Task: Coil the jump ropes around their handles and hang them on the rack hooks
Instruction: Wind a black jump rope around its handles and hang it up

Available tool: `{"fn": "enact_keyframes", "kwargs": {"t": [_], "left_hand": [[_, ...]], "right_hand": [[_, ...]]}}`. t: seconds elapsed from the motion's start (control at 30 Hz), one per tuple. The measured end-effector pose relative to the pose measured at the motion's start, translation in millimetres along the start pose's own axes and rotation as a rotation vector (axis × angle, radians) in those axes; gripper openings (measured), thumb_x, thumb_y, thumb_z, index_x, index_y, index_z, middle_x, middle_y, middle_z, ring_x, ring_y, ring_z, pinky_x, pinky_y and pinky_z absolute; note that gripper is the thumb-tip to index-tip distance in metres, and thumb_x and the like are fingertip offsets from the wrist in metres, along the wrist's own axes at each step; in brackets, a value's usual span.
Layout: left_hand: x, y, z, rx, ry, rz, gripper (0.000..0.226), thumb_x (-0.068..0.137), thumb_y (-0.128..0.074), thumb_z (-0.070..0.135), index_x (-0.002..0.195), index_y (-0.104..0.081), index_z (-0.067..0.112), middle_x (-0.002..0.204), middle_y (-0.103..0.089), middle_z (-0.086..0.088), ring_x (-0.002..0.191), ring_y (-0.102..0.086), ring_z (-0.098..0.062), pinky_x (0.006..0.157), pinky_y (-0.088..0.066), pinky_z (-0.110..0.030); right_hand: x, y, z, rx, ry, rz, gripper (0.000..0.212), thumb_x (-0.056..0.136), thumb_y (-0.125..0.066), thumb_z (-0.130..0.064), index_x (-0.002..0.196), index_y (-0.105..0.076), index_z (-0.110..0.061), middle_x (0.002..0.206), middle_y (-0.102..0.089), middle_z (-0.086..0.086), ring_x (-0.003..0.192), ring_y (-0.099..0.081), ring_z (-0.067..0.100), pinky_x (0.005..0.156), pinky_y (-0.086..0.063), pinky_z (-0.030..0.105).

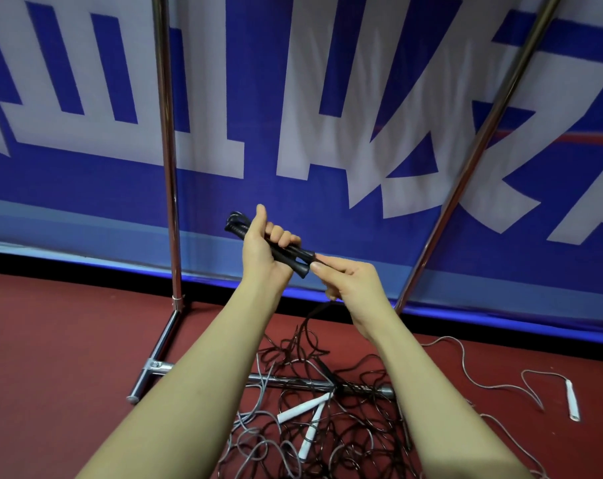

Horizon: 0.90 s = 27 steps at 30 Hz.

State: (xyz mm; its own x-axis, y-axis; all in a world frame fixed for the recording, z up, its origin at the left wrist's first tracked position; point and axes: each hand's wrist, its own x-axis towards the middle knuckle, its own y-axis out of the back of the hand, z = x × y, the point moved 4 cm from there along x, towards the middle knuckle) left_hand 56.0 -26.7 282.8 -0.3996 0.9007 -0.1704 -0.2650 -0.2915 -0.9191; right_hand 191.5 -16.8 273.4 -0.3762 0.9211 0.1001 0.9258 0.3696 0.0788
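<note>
My left hand (264, 242) grips a pair of black jump-rope handles (291, 255) held side by side, tilted down to the right. A small loop of black rope shows at their upper end. My right hand (348, 283) pinches the black rope (308, 318) right at the lower ends of the handles; the rope runs down from it to the floor. Below lies a tangled pile of black and grey ropes (327, 420) with two white handles (307, 409) in it. The chrome rack's uprights (167, 150) rise left and right; no hooks are in view.
The rack's base bars (155, 366) lie on the red floor, partly under the rope pile. A loose grey rope with a white handle (573, 399) lies at the right. A blue and white banner (293, 98) stands close behind the rack.
</note>
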Motion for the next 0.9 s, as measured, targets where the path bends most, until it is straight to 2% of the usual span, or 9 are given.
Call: {"fn": "enact_keyframes", "kwargs": {"t": [0.1, 0.2, 0.27, 0.37, 0.47, 0.53, 0.63, 0.73, 0.9], "left_hand": [[-1, -3, 1, 0.079, 0.019, -0.032, 0.039, 0.096, -0.056, 0.039, 0.065, -0.046, 0.016, 0.049, -0.044, 0.006, 0.041, -0.047, -0.007, 0.049, -0.049, -0.021], [1, 0, 3, 0.09, -0.025, 0.008, 0.026, 0.093, -0.061, 0.036, 0.08, -0.058, 0.013, 0.053, -0.05, 0.005, 0.044, -0.051, -0.006, 0.049, -0.051, -0.021], [2, 1, 3, 0.044, -0.035, 0.029, 0.022, 0.093, -0.063, 0.031, 0.084, -0.058, 0.012, 0.051, -0.048, 0.004, 0.042, -0.049, -0.006, 0.049, -0.052, -0.021], [0, 1, 4, 0.079, -0.036, 0.026, 0.027, 0.094, -0.061, 0.031, 0.077, -0.052, 0.013, 0.05, -0.049, 0.005, 0.039, -0.045, -0.005, 0.049, -0.052, -0.021], [-2, -3, 5, 0.212, -0.049, -0.019, 0.025, 0.094, -0.059, 0.036, 0.086, -0.053, 0.014, 0.06, -0.064, 0.004, 0.043, -0.053, -0.006, 0.052, -0.054, -0.024], [-3, -6, 8, 0.322, -0.094, -0.055, 0.022, 0.095, -0.057, 0.036, 0.096, -0.051, 0.015, 0.069, -0.07, 0.0, 0.049, -0.058, -0.01, 0.055, -0.056, -0.03], [-6, -8, 12, 0.432, -0.226, -0.053, 0.016, 0.098, -0.056, 0.03, 0.093, -0.052, 0.015, 0.068, -0.063, -0.001, 0.054, -0.055, -0.013, 0.06, -0.057, -0.035], [-8, -8, 14, 0.405, -0.314, -0.032, 0.021, 0.099, -0.054, 0.026, 0.082, -0.045, 0.016, 0.062, -0.043, 0.001, 0.049, -0.044, -0.011, 0.057, -0.052, -0.03], [-10, -8, 12, 0.195, -0.244, -0.033, 0.034, 0.095, -0.061, 0.031, 0.073, -0.038, 0.018, 0.055, -0.029, 0.005, 0.043, -0.031, -0.009, 0.047, -0.039, -0.022]], "right_hand": [[-1, 1, 2, 0.063, -0.017, -0.047, 0.025, 0.089, -0.063, -0.005, 0.113, -0.068, -0.001, 0.049, -0.037, -0.011, 0.051, -0.027, 0.01, 0.052, -0.028, 0.023], [-5, -4, -6, 0.114, -0.01, -0.132, 0.024, 0.091, -0.058, -0.003, 0.113, -0.067, 0.0, 0.048, -0.032, -0.01, 0.047, -0.025, 0.008, 0.051, -0.025, 0.022], [-6, -8, -9, 0.125, -0.005, -0.175, 0.023, 0.092, -0.056, -0.002, 0.112, -0.067, -0.004, 0.049, -0.031, -0.009, 0.045, -0.024, 0.006, 0.049, -0.025, 0.02], [-6, -7, -5, 0.136, -0.009, -0.151, 0.023, 0.094, -0.054, -0.002, 0.113, -0.066, 0.0, 0.049, -0.03, -0.009, 0.044, -0.025, 0.006, 0.05, -0.023, 0.021], [-6, -1, -1, 0.087, 0.011, -0.089, 0.014, 0.093, -0.056, -0.004, 0.094, -0.07, -0.007, 0.051, -0.04, -0.004, 0.046, -0.035, 0.01, 0.053, -0.033, 0.022], [-4, 6, 1, 0.064, 0.007, -0.03, 0.013, 0.092, -0.059, -0.005, 0.088, -0.071, -0.01, 0.053, -0.049, -0.004, 0.048, -0.041, 0.011, 0.057, -0.04, 0.023], [-5, 10, 1, 0.071, 0.023, -0.019, 0.011, 0.09, -0.062, -0.006, 0.088, -0.072, -0.01, 0.058, -0.058, -0.001, 0.049, -0.045, 0.011, 0.057, -0.043, 0.021], [-6, 7, -2, 0.074, 0.051, -0.003, 0.009, 0.091, -0.063, -0.01, 0.087, -0.072, -0.009, 0.06, -0.06, 0.002, 0.047, -0.044, 0.012, 0.055, -0.042, 0.02], [-6, -4, 2, -0.002, -0.004, -0.039, 0.013, 0.094, -0.06, -0.015, 0.089, -0.069, -0.008, 0.056, -0.045, -0.004, 0.046, -0.033, 0.008, 0.054, -0.038, 0.022]]}}
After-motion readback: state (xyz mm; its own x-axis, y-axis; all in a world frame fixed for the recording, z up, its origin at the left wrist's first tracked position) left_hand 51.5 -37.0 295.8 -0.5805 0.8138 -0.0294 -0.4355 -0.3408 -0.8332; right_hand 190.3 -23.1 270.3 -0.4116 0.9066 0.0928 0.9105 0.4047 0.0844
